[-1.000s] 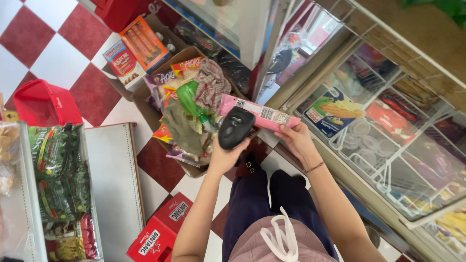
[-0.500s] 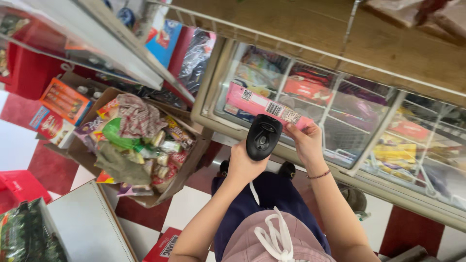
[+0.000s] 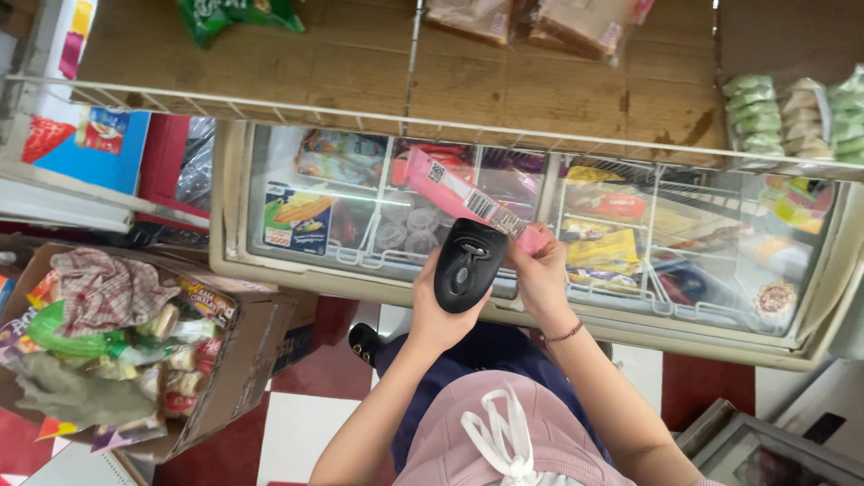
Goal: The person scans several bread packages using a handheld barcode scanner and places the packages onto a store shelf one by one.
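Observation:
My left hand [image 3: 430,313] grips a black handheld barcode scanner [image 3: 468,264] with its head pointing up at a long pink packet [image 3: 447,187]. My right hand [image 3: 543,277], a thin bracelet on its wrist, holds the packet by its lower end. The packet slants up to the left, and its white barcode label sits just above the scanner head. Both hands are close together in front of a glass-topped chest freezer [image 3: 230,225].
An open cardboard box [image 3: 247,355] with snack packets and a checked cloth stands at lower left on the red-and-white tiled floor. A wire-edged wooden shelf [image 3: 540,99] holding bagged goods hangs above the freezer. Green wrapped rolls [image 3: 754,112] lie at the far right.
The view has swung away from the cardboard box toward the freezer and shelf. The pink packet has tilted up more steeply, with the scanner staying under its barcode end.

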